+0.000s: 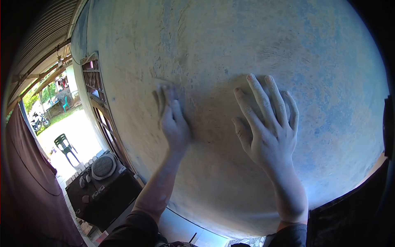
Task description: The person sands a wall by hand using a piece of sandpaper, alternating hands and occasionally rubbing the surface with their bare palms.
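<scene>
A large wall [214, 177] with patchy blue-grey, scuffed paint fills most of the view. Flat against it on the right lies my right hand [269, 127], fingers spread and coated in pale dust, holding nothing. My left hand [175, 121] is up at the wall left of centre, its fingers smeared by motion. A faint pale edge shows at those fingertips, too blurred to tell whether the hand holds something. Pale dust also covers both forearms.
At the lower left stands a black speaker box [103, 197] with a round grille and small items on it. Beyond are a window frame [98, 90], a brown curtain [33, 177], a green chair [65, 146] and a motorcycle [40, 121]. Corrugated roofing [47, 31] hangs above.
</scene>
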`<state>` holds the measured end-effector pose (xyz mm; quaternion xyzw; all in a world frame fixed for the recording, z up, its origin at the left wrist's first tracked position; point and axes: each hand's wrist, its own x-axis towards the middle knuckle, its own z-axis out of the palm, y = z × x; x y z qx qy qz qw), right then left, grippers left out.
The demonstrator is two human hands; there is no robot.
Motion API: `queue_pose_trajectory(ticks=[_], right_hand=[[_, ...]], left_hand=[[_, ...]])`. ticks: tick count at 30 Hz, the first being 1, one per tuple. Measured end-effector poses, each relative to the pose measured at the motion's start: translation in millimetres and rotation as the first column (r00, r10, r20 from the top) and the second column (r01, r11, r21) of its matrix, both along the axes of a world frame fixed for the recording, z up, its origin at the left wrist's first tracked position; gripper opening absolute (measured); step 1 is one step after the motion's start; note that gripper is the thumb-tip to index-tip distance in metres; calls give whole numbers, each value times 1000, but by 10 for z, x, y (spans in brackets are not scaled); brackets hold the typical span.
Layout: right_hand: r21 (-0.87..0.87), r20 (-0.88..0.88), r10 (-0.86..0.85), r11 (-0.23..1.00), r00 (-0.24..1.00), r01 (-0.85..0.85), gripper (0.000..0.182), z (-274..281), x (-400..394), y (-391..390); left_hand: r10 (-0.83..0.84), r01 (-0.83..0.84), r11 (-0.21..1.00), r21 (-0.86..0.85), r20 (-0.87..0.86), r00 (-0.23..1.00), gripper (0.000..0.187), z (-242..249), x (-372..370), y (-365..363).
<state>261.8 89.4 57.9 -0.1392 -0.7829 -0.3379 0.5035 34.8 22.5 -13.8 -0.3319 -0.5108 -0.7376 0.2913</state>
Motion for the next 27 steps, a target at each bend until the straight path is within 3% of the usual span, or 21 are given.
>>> queue_pose_trajectory(ticks=[2, 3, 5, 8, 10, 11, 13, 14, 16, 17, 19, 20, 22, 25, 27], right_hand=[[-18, 8, 3, 1000, 1000, -3, 56, 2, 9, -26], [-20, 3, 1, 1000, 1000, -1, 56, 0, 6, -21], [-20, -1, 5, 1000, 1000, -5, 56, -3, 6, -28], [-22, -7, -13, 1000, 1000, 13, 55, 11, 6, -28], [-27, 3, -14, 1000, 1000, 14, 54, -8, 7, -26], [-39, -1, -16, 999, 1000, 16, 54, -17, 7, -25], [-21, 1, -12, 1000, 1000, 12, 54, -6, 5, -23], [-22, 4, -11, 1000, 1000, 11, 54, -2, 1, -39], [-30, -2, 11, 999, 1000, -11, 54, 25, -10, -70], [-18, -8, 7, 1000, 1000, -8, 53, 27, -18, -73], [-14, 19, -4, 1000, 1000, 4, 53, 35, 2, -107], [-18, 18, -18, 1000, 1000, 18, 52, 52, 3, -118], [0, -5, -31, 1000, 999, 31, 50, 39, -19, -97], [-21, 2, -69, 997, 998, 69, 49, 45, -19, -120], [-17, 20, -96, 995, 995, 97, 50, 53, -21, -141]], left_hand=[[194, -223, 975, -14, -446, 874, 44, -269, 248, 93], [198, -227, 974, -12, -442, 875, 44, -483, 289, 45], [60, -302, 921, -247, -676, 734, 44, -915, 281, -46], [187, -313, 943, -111, -600, 778, 44, -842, -243, -113], [218, -265, 961, -79, -373, 902, 42, -537, -532, -176], [212, -263, 961, -90, -379, 901, 42, -410, -568, -156], [175, -181, 983, -34, -134, 976, 42, -172, -476, -135], [175, -181, 983, -36, -131, 976, 42, -214, -388, -79], [136, -162, 987, -17, -467, 874, 42, -376, -183, -9], [142, -164, 986, -10, -453, 880, 42, -444, -146, -70], [38, -219, 943, -250, -575, 817, 47, -509, -74, -181], [50, -221, 947, -233, -573, 818, 47, -457, -82, -194], [48, -263, 899, -352, -515, 856, 58, -115, -78, -248], [58, -293, 883, -367, -534, 844, 60, 520, -76, -229], [174, -398, 877, -270, -594, 786, 58, 954, -319, -146]])
